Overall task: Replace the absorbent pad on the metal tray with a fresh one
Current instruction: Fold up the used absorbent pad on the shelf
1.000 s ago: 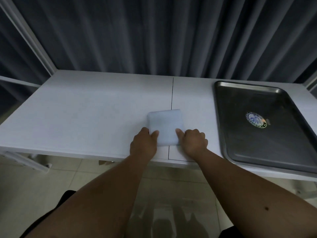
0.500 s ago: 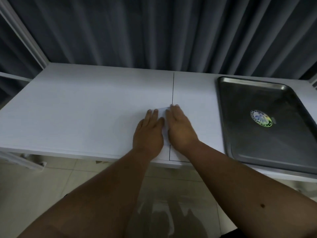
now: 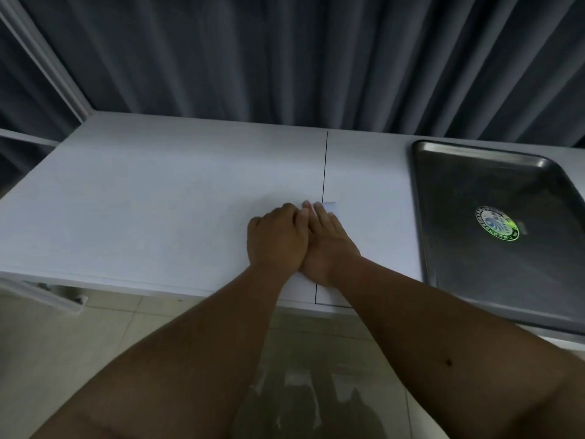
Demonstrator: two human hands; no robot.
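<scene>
A white absorbent pad (image 3: 330, 206) lies on the white table (image 3: 158, 201) near its front edge, across the seam between the two tabletops. Only a far corner of the pad shows. My left hand (image 3: 277, 240) and my right hand (image 3: 330, 248) lie side by side on top of it and press it down. The left fingers are bent at the pad's far edge, while the right fingers are stretched out flat. The metal tray (image 3: 418, 217) sits to the right of my hands, bare except for a round green sticker (image 3: 497, 223).
A dark pleated curtain (image 3: 285, 58) hangs right behind the table. A white frame post (image 3: 47, 64) rises at the table's back left corner. Below the front edge there is tiled floor (image 3: 63, 343).
My hands went from pinching the pad's near edge to lying flat over it. The pad, fully visible a second ago, is now almost hidden. My left hand has closed up against the right.
</scene>
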